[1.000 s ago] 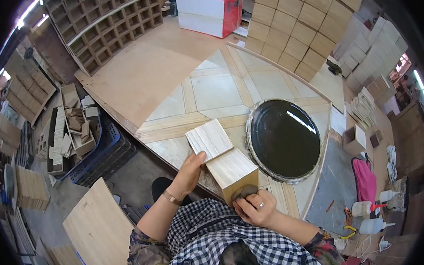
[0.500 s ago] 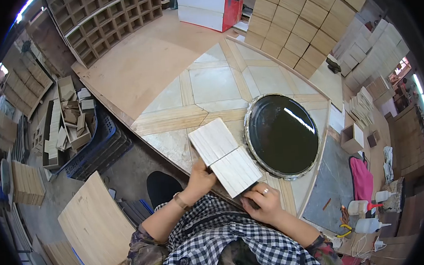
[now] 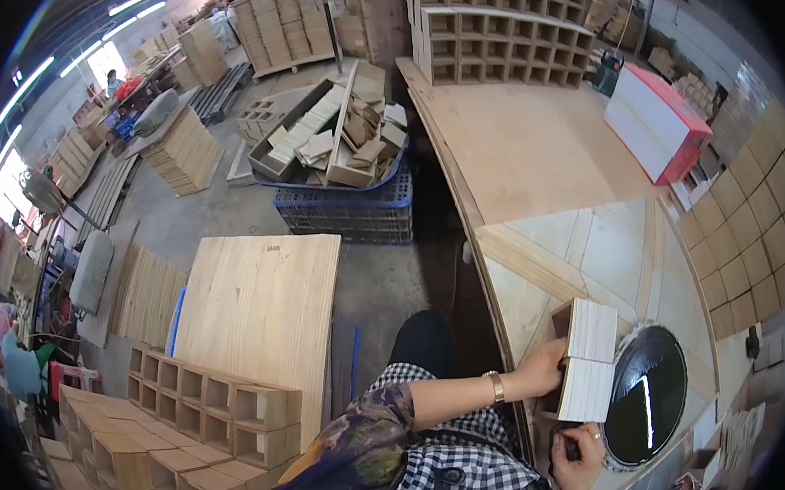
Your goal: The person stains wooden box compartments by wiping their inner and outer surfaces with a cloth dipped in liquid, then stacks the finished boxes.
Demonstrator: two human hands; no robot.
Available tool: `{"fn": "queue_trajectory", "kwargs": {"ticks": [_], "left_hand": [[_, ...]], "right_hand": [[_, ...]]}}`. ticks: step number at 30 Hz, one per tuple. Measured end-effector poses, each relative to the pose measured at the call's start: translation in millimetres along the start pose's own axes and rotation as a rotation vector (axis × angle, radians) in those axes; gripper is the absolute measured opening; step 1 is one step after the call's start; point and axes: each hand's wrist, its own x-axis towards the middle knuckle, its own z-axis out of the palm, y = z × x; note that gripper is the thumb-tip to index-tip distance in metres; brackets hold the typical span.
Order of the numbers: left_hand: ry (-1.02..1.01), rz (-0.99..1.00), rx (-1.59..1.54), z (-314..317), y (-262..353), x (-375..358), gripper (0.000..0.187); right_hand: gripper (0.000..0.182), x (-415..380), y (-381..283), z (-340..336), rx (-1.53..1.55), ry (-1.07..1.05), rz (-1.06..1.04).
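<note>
Two small wooden boxes (image 3: 588, 359) sit side by side at the table's near edge, pale grained faces up, with a thin seam between them. My left hand (image 3: 542, 371) grips them from the left at the seam, fingers partly hidden behind their side. Just below the lower box is my right hand (image 3: 578, 460), a ring on one finger, its fingers curled around something small and dark that I cannot make out. To the right of the boxes stands a round pan of dark, shiny liquid (image 3: 644, 396), overlapped by their edge in this view.
Stacked open boxes (image 3: 213, 400) stand at the lower left by a large wooden board (image 3: 256, 289). A blue crate (image 3: 346, 214) holds wood scraps. Along the table's far side are a cubby rack (image 3: 506, 45), a red-and-white carton (image 3: 655, 121) and stacked blocks (image 3: 746, 223).
My view has swung left, so the boxes, pan and both hands appear farther right and lower. My left hand still grips the boxes, and my right hand remains at their lower end.
</note>
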Motion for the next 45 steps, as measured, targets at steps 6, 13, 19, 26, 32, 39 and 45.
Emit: {"fn": "queue_trajectory", "kwargs": {"ticks": [6, 13, 19, 26, 32, 39, 45], "left_hand": [[-0.042, -0.043, 0.001, -3.4, -1.2, -5.1, 0.044], [-0.140, -0.065, -0.021, -16.8, 4.1, -3.0, 0.046], [-0.207, -0.264, -0.182, -19.4, 12.0, -2.5, 0.041], [-0.162, -0.098, 0.115, -24.5, 13.7, -2.9, 0.035], [-0.171, -0.022, 0.149, -22.0, 5.9, -0.5, 0.035], [-0.178, -0.034, 0.144, -22.4, 10.7, -1.2, 0.033], [-0.200, -0.099, 0.033, -19.7, 5.0, -2.8, 0.036]], "right_hand": [[0.013, 8.2, 3.4, -43.3, 0.247, -0.116, 0.062], [0.023, 58.5, -13.4, -29.9, -0.052, -0.010, -0.199], [0.015, 115.7, 21.5, 1.0, -0.355, -0.013, -0.241], [0.011, 130.8, 23.4, 10.7, -0.304, 0.037, -0.182], [0.017, 60.9, 3.4, -28.1, -0.237, -0.045, -0.272], [0.012, 120.6, 31.2, 7.2, -0.275, 0.194, -0.178], [0.017, 67.0, -9.6, -18.5, -0.162, -0.128, -0.313]]}}
